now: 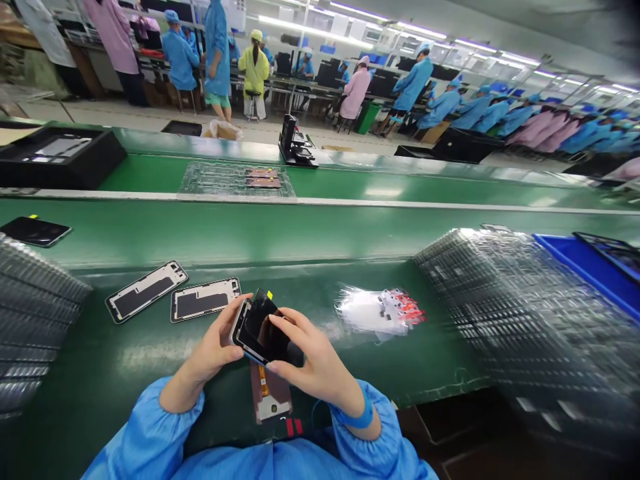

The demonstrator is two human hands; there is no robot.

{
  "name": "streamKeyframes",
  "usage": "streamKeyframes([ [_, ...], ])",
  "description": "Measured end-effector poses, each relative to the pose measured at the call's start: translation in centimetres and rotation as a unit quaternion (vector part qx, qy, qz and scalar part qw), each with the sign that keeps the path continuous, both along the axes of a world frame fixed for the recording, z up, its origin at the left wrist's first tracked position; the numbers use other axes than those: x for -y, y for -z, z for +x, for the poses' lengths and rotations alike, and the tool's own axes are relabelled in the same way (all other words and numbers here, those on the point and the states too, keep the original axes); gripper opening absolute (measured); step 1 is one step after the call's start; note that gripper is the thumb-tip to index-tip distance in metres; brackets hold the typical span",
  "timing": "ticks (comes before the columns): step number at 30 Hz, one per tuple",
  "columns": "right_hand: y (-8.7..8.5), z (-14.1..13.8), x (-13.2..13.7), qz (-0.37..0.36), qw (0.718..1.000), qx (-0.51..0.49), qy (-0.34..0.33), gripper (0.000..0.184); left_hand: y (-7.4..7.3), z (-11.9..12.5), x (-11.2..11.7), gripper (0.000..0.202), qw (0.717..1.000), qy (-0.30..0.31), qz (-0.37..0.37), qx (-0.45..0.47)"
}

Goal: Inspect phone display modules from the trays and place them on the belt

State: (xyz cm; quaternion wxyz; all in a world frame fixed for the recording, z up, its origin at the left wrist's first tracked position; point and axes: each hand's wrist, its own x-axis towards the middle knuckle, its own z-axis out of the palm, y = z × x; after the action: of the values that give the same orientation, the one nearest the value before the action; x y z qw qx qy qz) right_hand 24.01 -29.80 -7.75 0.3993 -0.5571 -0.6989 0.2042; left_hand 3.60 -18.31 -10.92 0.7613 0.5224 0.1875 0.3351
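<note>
My left hand grips the edge of a light-rimmed phone frame. In my right hand is a glossy black phone screen with a yellow tab at its top, lying at an angle over the frame. My fingers and the screen hide most of the frame's inside. Beneath both hands, a coppery display panel with a gold flex cable rests on the green bench. Two more phone frames, pale with dark inner sheets, lie left of my hands.
Stacked clear trays flank me at right, and another stack at left. Thin plastic films with red tabs lie right of my hands. Beyond are a green conveyor, a clear tray and a black phone. Several people work farther back.
</note>
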Motion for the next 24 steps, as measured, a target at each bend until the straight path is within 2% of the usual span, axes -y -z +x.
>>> streamKeyframes([
  [7,0.61,-0.77,0.36,0.003,0.999,0.028,-0.023,0.063,0.06,-0.16,0.20,0.089,1.000,0.001,0.004,-0.007],
  [24,0.70,-0.75,0.37,0.021,0.998,0.048,-0.037,0.060,-0.30,-0.08,0.36,0.089,1.000,0.021,0.000,0.014],
])
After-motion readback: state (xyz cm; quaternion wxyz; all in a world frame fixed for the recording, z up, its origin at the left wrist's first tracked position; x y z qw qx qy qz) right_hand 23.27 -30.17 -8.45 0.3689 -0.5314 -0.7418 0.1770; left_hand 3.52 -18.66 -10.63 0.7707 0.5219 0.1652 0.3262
